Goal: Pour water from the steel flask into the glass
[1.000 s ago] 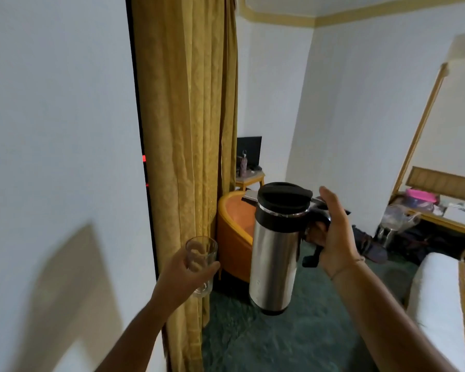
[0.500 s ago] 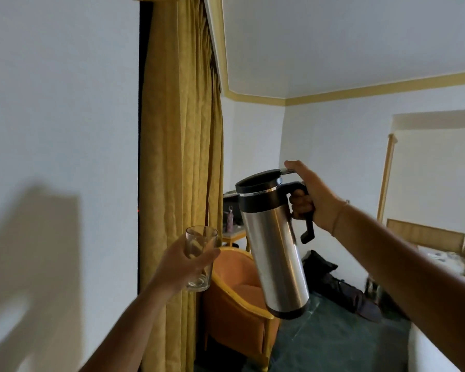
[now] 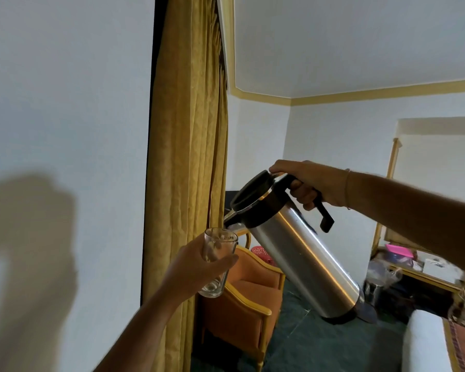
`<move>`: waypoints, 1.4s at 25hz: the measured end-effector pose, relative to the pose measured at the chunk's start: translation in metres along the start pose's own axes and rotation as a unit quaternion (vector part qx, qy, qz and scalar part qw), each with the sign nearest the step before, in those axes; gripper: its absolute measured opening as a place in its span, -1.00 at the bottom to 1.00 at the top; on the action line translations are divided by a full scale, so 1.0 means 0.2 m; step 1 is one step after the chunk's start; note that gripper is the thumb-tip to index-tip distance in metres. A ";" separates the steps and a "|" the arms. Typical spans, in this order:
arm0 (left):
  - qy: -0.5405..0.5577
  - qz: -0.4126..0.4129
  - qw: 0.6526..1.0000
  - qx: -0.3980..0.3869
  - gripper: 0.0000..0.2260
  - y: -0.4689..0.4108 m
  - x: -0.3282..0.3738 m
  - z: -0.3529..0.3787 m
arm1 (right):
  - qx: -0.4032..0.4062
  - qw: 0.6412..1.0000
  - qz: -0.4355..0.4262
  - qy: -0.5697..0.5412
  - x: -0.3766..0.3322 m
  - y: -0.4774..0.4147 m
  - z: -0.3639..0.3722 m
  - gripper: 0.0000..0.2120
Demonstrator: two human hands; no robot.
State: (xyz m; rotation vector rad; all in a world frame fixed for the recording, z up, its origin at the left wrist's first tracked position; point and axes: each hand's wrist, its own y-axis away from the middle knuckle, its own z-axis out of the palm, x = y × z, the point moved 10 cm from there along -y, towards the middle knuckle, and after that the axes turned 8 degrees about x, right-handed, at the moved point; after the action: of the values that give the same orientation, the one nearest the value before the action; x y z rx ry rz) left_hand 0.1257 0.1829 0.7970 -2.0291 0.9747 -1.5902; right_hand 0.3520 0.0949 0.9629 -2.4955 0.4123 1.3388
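Both hands are up in the air in front of the long mustard-gold curtain [image 3: 188, 130]. The right hand [image 3: 313, 183] has its fingers curled tight round the black handle [image 3: 324, 214] of the tall brushed-steel flask [image 3: 304, 264], thumb stretched forward onto the edge of its black lid [image 3: 253, 193]. The left hand [image 3: 196, 267] wraps its fingers round the clear drinking glass [image 3: 218, 255], held upright just below and beside the flask's spout [image 3: 230, 218], above the orange wooden-framed armchair [image 3: 249, 299]. Flask leaning hard towards the glass, base swung out to the right. No stream that I can make out, and the glass looks empty or close to it. My read: this is the very start of the pour. To do it well, keep the glass steady, bring the spout squarely over the rim, then ease the tilt on slowly so the water comes gently. That thumb may need to press a release on the lid. Compared with half a second ago, the flask has tipped much further from near upright, and its spout has closed right in on the glass.
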 end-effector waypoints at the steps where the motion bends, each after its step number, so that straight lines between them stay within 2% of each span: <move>1: 0.001 0.001 1.000 -0.003 -0.33 0.01 0.00 0.00 | -0.003 1.000 -0.003 0.023 -0.02 -0.01 0.02 -0.45; 6: 0.009 -0.015 1.000 -0.003 -0.34 0.03 -0.03 -0.01 | -0.032 0.989 -0.029 0.145 -0.14 -0.01 0.11 -0.41; 16: 0.004 0.020 1.000 -0.009 -0.41 0.03 0.02 0.02 | -0.035 0.962 -0.079 0.259 -0.33 0.04 0.22 -0.42; 27: 0.015 0.001 1.000 -0.006 -0.32 0.05 -0.03 0.04 | -0.053 0.947 -0.072 0.310 -0.33 0.02 0.29 -0.42; 35: 0.040 0.010 0.999 -0.023 -0.37 0.06 -0.02 0.11 | -0.063 0.936 -0.081 0.337 -0.37 -0.01 0.30 -0.43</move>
State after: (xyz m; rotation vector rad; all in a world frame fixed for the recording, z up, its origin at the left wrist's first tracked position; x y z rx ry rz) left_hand 0.1429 0.1749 0.7800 -1.9934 1.0674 -1.6631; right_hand 0.2689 0.1282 0.9930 -2.9707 0.2466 0.4233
